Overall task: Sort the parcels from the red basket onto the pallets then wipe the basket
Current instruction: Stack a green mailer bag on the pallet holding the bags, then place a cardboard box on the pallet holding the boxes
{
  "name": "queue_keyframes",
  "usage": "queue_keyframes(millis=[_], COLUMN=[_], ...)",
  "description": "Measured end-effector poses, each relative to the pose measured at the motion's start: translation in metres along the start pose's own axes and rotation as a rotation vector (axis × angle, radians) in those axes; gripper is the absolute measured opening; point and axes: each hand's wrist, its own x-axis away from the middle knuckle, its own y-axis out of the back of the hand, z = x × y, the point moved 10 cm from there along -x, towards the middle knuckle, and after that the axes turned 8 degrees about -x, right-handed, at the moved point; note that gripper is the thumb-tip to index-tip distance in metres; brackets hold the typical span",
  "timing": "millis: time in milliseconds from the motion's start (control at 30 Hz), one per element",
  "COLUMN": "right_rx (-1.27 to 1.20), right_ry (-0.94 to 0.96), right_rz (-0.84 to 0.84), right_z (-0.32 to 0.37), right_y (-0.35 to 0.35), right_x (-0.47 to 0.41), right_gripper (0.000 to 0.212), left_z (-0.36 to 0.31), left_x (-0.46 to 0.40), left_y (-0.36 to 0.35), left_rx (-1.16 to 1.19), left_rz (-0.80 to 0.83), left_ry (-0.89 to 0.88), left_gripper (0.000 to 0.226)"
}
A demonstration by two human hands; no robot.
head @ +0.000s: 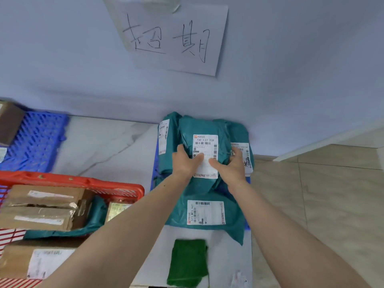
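Observation:
A teal parcel (204, 125) with a white shipping label lies on top of a pile of teal parcels on a blue pallet (154, 163) against the wall. My left hand (185, 161) grips its left side with the thumb on the label. My right hand (230, 165) grips the right side, its thumb also on the label. The red basket (83, 180) stands at the lower left. It holds several cardboard boxes (41, 204) and a teal parcel (97, 213). A folded green cloth (189, 262) lies on the floor just in front of the pallet.
A second blue pallet (35, 138) sits at the far left with a brown box (9, 121) on it. A handwritten paper sign (172, 36) hangs on the wall above the teal pile. Another labelled teal parcel (178, 204) lies at the pile's near end. Tiled floor extends to the right.

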Motion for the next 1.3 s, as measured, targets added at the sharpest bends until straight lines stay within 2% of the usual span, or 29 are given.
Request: queue_keyframes(millis=[133,300,433,700,800,933,1000,1200,1300], right_rx=[0.062,0.232,0.381,0.51,0.465,0.369,0.338,0.242,0.246], right_ry=[0.053,0.088,0.089,0.051,0.07,0.173,0.225,0.296,0.314], right_rz=[-0.008,-0.017,-0.037,-0.128,-0.174,-0.14,-0.119,0.002,0.075], right_z=[0.002,-0.006,-0.008,0.008,0.02,0.041,0.052,0.069,0.065], right_y=[-0.012,-0.027,-0.034,-0.026,-0.021,-0.028,-0.037,-0.088,-0.12], right_x=[-0.029,-0.051,-0.057,-0.034,-0.009,0.033,0.055,0.134,0.172], right_gripper=[0.097,0.086,0.082,0.083,0.075,0.062,0.054,0.04,0.035], left_z=[-0.006,-0.002,0.002,-0.001,-0.005,-0.004,0.0,0.031,0.053], left_x=[-0.032,-0.055,-0.058,-0.033,-0.006,0.04,0.064,0.133,0.16], left_y=[-0.002,-0.008,-0.009,0.002,0.013,0.033,0.05,0.114,0.148], left_rx=[-0.068,-0.143,-0.165,-0.147,-0.126,-0.063,-0.036,0.243,0.311], left_rz=[-0.033,-0.038,-0.028,0.021,0.023,0.004,-0.045,-0.219,-0.284], left_ry=[-0.012,-0.01,-0.01,-0.012,-0.019,-0.008,0.011,0.065,0.08], left_gripper=[0.074,0.082,0.082,0.077,0.073,0.061,0.053,0.027,0.037])
